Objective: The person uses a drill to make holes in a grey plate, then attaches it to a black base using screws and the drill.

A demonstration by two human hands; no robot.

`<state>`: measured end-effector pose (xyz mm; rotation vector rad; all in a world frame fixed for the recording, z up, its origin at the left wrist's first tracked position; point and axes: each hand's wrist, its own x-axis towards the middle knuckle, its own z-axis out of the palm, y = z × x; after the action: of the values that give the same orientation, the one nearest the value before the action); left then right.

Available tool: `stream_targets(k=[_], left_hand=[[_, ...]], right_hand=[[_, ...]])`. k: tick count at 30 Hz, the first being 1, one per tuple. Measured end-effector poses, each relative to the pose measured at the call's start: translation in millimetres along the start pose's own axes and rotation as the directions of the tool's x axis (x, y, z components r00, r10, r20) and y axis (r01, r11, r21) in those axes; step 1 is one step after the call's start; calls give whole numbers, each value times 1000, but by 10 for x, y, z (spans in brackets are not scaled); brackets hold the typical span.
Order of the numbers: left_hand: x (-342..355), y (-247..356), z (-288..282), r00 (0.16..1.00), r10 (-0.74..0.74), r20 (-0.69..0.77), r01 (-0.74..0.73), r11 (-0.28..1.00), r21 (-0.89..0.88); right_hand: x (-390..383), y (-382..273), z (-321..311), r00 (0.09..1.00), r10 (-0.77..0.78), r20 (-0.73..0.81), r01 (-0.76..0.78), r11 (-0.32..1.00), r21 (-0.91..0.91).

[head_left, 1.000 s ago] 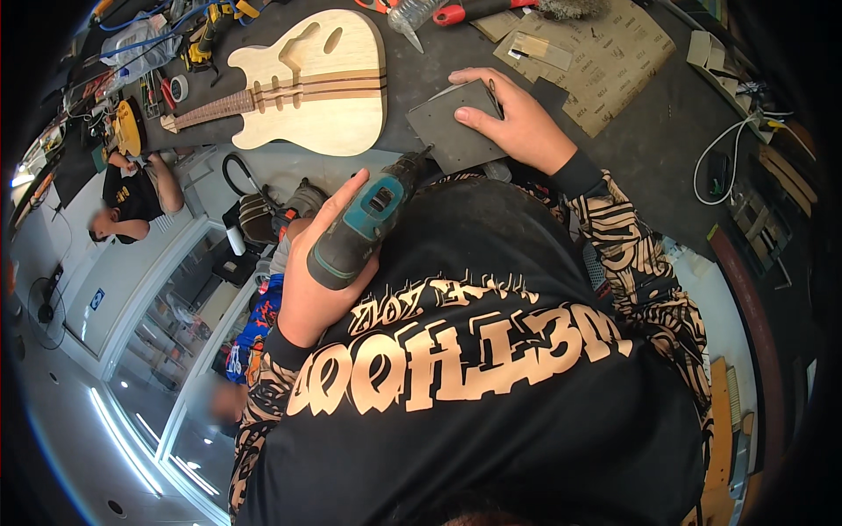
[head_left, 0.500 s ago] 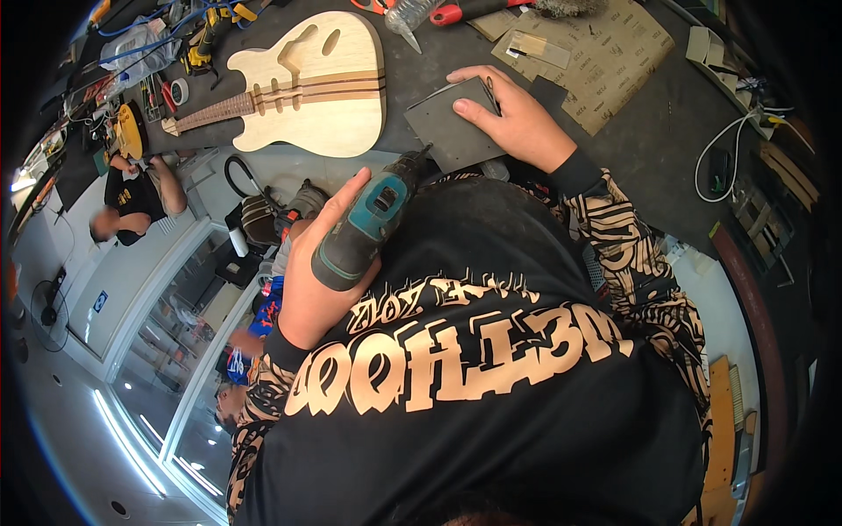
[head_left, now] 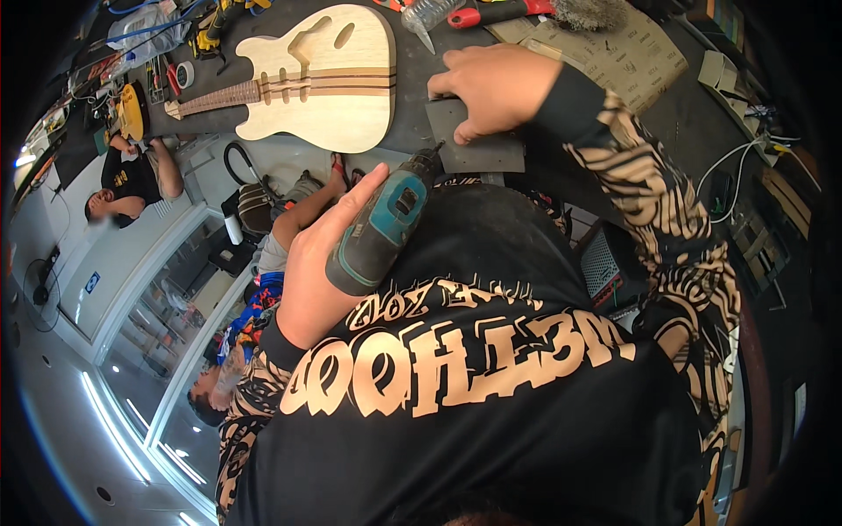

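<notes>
My left hand (head_left: 320,272) is wrapped around a teal and black cordless drill (head_left: 386,223). The drill slants up and to the right, and its tip reaches the left edge of a flat dark grey plate (head_left: 491,156); contact there is too small to make out. On the plate rests my right hand (head_left: 500,88), its thumb on the upper face and its other fingers bent at the far left corner. Part of the plate is hidden under that hand. Small holes or marks show on its face.
A pale wooden guitar body (head_left: 351,105) with dark stripes and a neck lies left on the dark workbench (head_left: 412,88). Sandpaper sheets (head_left: 653,53), a wire brush (head_left: 588,12) and a clear bottle (head_left: 424,19) are beyond my right hand. Two people (head_left: 132,193) (head_left: 232,373) are at left.
My right hand has shifted over the plate, its wrist swinging up and away. The plate has turned and lies flatter in view. The drill stays in my left hand, slightly further right.
</notes>
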<state>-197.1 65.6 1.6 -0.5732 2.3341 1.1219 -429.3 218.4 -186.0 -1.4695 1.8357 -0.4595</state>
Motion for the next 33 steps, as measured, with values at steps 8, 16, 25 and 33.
stream_targets(k=[8,16,25,33], left_hand=[[50,23,39,996,19,-89,-17,999,30],[199,87,139,987,155,-50,-155,988,21],[321,217,202,959,271,85,-274,961,26],[266,105,262,928,346,142,-359,930,81]], right_hand=[[-25,176,322,986,-20,163,-52,903,426],[-755,3,876,887,305,-346,27,715,699],[-1084,-328,1425,610,507,-608,148,681,717],[-1391,-282,1033,810,334,-482,55,775,630]])
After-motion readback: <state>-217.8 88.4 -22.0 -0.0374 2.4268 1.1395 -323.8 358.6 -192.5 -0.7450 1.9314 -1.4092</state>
